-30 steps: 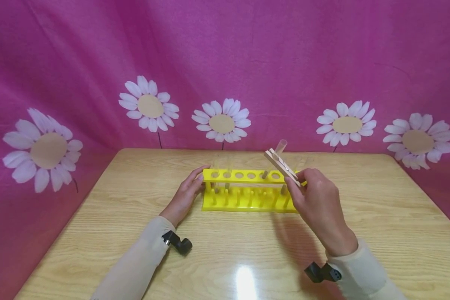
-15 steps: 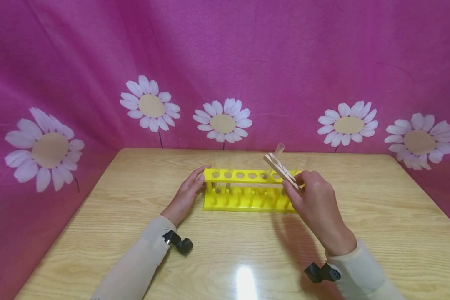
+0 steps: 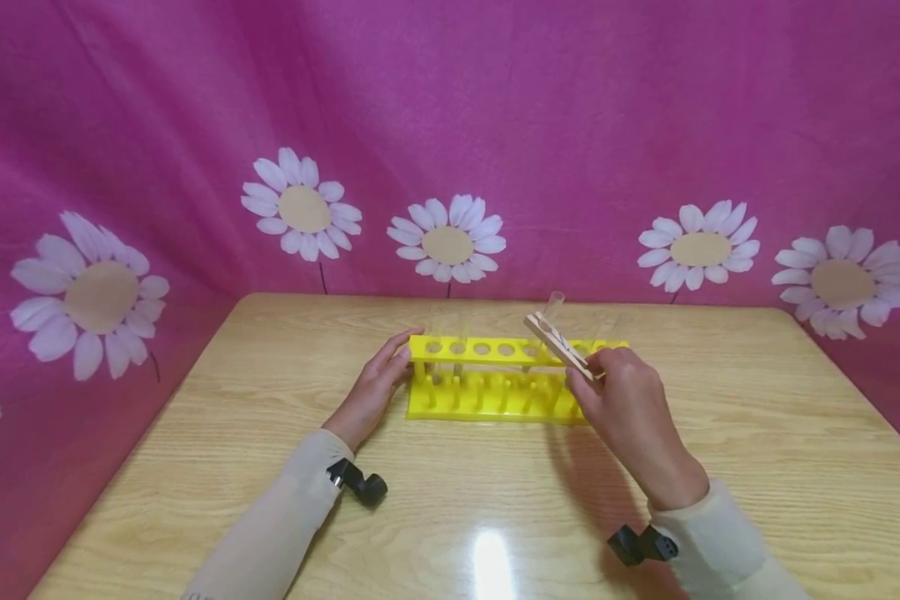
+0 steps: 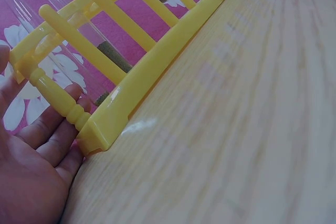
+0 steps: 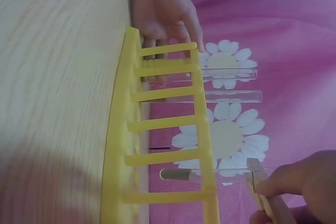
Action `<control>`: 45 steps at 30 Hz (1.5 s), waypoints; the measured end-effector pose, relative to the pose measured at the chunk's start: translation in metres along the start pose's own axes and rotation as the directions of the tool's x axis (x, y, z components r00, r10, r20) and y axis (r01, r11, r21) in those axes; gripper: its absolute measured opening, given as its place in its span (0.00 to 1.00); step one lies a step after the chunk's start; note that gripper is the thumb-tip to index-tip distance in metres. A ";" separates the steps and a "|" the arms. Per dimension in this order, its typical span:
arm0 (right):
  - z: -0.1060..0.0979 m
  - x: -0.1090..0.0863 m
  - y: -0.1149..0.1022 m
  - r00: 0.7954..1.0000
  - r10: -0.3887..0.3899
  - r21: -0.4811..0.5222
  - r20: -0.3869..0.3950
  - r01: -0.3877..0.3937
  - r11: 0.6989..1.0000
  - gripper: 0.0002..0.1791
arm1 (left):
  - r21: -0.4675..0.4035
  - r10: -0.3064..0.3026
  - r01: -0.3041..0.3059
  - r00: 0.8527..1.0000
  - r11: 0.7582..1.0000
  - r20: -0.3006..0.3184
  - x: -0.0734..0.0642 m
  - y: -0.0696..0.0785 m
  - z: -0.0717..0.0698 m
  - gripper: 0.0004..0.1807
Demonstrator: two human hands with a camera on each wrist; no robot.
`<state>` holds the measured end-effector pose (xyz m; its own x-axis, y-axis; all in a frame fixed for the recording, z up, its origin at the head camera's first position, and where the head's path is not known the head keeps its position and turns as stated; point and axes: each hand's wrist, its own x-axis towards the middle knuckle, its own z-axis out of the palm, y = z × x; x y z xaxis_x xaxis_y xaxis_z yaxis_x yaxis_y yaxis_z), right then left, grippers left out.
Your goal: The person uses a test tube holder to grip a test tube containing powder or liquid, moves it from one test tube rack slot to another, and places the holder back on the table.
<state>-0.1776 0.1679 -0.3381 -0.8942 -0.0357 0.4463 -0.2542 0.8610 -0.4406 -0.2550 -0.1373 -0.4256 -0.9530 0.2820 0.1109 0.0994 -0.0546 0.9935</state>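
A yellow test tube rack stands on the table, with pegs along its front. My left hand grips its left end; in the left wrist view the fingers lie behind the end post. Above the rack's right half, my right hand pinches a wooden test tube clamp. The clamp bites a clear test tube near its top. That tube leans a little, its dark-filled bottom below the rack's top rail and above the base. Two more tubes stand in the left holes, with dark matter at their bottoms.
The wooden table spreads around the rack on every side. Faint clear tubes rise from the rack's right end, partly behind my right hand. A magenta cloth with white daisies hangs behind the table.
My right hand has brought the clamp and its tube slightly down and left, so the tube's bottom sits lower below the top rail. My left hand stays on the rack's end.
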 end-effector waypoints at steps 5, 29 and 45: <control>0.002 0.000 0.001 1.000 -0.016 -0.012 0.003 0.016 1.000 0.11 | 0.007 0.005 -0.005 1.000 1.000 -0.010 0.001 0.001 0.001 0.27; 0.008 -0.003 0.004 0.998 -0.020 -0.105 0.055 0.026 0.994 0.12 | -0.020 -0.007 0.007 1.000 1.000 -0.001 0.003 -0.001 0.000 0.23; 0.010 -0.003 0.011 0.995 -0.098 -0.092 0.010 0.098 0.991 0.09 | -0.024 -0.011 0.011 1.000 1.000 0.013 -0.007 0.019 0.005 0.23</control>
<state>-0.1816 0.1720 -0.3516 -0.8689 -0.1250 0.4790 -0.3057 0.8965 -0.3208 -0.2451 -0.1350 -0.4071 -0.9503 0.2947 0.1005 0.0819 -0.0748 0.9938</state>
